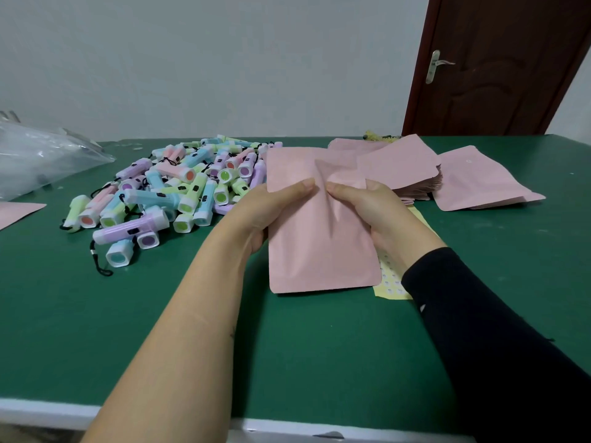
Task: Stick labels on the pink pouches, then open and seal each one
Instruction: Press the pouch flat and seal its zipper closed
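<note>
**Asker:** What does the head view show closest to the person?

**Describer:** Two forearms reach in over the near edge of a green surface (160,330). The left arm is bare and the right wears a black sleeve (495,330). Between them is a pink pouch (319,251), about midway along the surface, with its bottom end pointing towards the near edge. I cannot tell whether it touches the surface.

**Asker:** How are the hands holding it?

**Describer:** The left hand (271,212) grips the pouch's left side, thumb across the front and fingers curled behind. The right hand (367,206) grips the right side in the same way. The two thumb tips almost meet, and the pouch's front puckers into a crease between them. Its top end looks bent and rumpled.

**Asker:** Where are the labels?

**Describer:** A yellow label sheet (391,287) lies flat on the surface. It shows just beside the pouch's lower right corner and is partly hidden by the right wrist. It carries rows of small round labels.

**Asker:** Are there other pouches?

**Describer:** Yes. A stack of pink pouches (399,167) sits towards the far edge, behind the right hand. A loose heap of pouches (473,183) lies just to its right. A single pouch (16,212) pokes in at the left edge.

**Asker:** And what else is there?

**Describer:** A pile of small pastel torches (179,190) with black wrist cords spreads from the far edge towards the middle, left of the held pouch. A clear plastic bag (41,155) rests by the far left corner. Beyond the surface there is a pale wall, and at the right a dark brown door (499,65) with a metal handle (436,65).
</note>
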A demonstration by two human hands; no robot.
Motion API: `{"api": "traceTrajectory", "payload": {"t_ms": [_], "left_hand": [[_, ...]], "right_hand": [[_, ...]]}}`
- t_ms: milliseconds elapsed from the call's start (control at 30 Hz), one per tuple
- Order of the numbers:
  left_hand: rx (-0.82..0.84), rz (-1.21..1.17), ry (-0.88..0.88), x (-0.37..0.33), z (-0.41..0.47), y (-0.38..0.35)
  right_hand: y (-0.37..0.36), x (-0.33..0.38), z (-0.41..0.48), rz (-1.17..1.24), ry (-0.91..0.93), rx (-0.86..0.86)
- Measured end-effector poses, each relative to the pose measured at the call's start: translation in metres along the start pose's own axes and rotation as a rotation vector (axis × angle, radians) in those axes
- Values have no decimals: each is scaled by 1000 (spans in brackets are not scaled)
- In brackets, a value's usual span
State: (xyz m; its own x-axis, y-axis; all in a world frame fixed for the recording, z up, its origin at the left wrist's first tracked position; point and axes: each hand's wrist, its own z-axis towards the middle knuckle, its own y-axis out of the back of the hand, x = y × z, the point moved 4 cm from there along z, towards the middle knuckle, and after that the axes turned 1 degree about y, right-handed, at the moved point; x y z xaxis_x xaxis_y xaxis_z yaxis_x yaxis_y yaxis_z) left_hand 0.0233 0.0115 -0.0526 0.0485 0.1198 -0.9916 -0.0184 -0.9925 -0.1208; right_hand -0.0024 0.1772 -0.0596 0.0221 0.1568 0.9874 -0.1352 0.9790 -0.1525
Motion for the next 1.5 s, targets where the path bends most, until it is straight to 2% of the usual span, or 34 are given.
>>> {"api": "traceTrajectory", "payload": {"t_ms": [167,433,867,1033,1133,1300,1500], "left_hand": [[-92,-1,38,4,0,0],[-126,-51,147,10,2,-2],[-237,53,68,12,7,7],[-290,171,0,15,11,7],[-254,191,26,16,11,7],[-80,106,123,15,6,1],[-175,-15,82,18,11,3]], "right_hand": [[-6,-3,-3,-21,-24,50],[-2,-3,0,-50,-31,20],[-9,-11,2,-28,-77,64],[-9,-14,3,-47,-79,30],[-7,-13,3,-29,-93,10],[-2,-8,3,15,-61,-76],[-6,-11,2,70,-87,31]]}}
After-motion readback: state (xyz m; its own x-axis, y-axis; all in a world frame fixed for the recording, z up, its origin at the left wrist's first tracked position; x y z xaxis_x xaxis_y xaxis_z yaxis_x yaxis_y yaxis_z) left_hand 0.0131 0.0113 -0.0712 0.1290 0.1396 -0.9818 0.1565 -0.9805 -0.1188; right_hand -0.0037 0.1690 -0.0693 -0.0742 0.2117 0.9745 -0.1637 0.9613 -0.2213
